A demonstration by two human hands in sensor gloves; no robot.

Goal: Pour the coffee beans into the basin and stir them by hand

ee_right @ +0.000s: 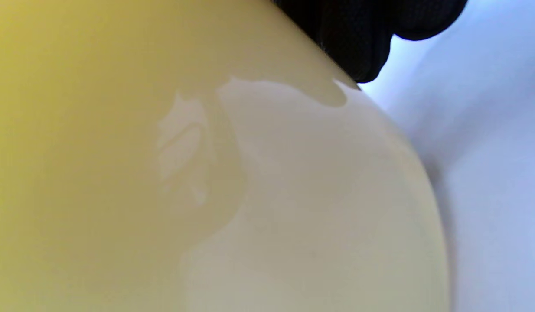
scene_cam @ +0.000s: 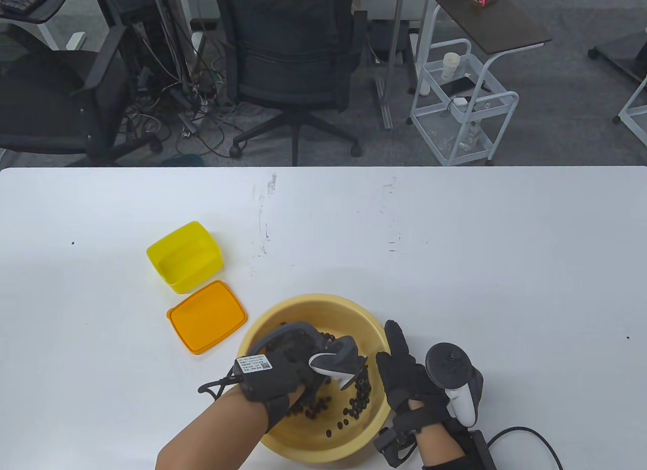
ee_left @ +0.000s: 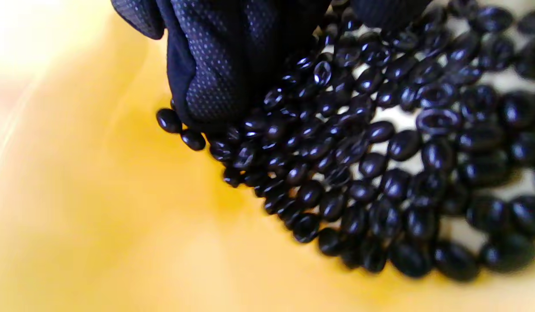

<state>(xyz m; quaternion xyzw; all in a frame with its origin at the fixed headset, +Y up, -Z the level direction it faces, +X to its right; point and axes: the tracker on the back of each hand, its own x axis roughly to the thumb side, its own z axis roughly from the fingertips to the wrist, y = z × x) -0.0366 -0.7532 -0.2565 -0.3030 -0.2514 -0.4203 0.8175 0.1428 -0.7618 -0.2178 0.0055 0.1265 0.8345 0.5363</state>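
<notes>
A yellow basin (scene_cam: 313, 300) stands near the table's front edge with dark coffee beans (scene_cam: 356, 399) spread over its bottom. My left hand (scene_cam: 303, 374) reaches down into it; in the left wrist view its gloved fingers (ee_left: 220, 65) press into the heap of beans (ee_left: 380, 164) against the basin's floor (ee_left: 98, 195). My right hand (scene_cam: 399, 364) holds the basin's right rim, thumb inside and fingers along the outside. The right wrist view shows the outer wall (ee_right: 163, 173) with the fingers (ee_right: 354, 39) against it.
An empty yellow box (scene_cam: 184, 257) sits left of the basin, its orange lid (scene_cam: 207, 316) lying flat beside it. The white table (scene_cam: 455, 237) stretches far and right. Office chairs and a white cart (scene_cam: 455, 101) stand beyond the far edge.
</notes>
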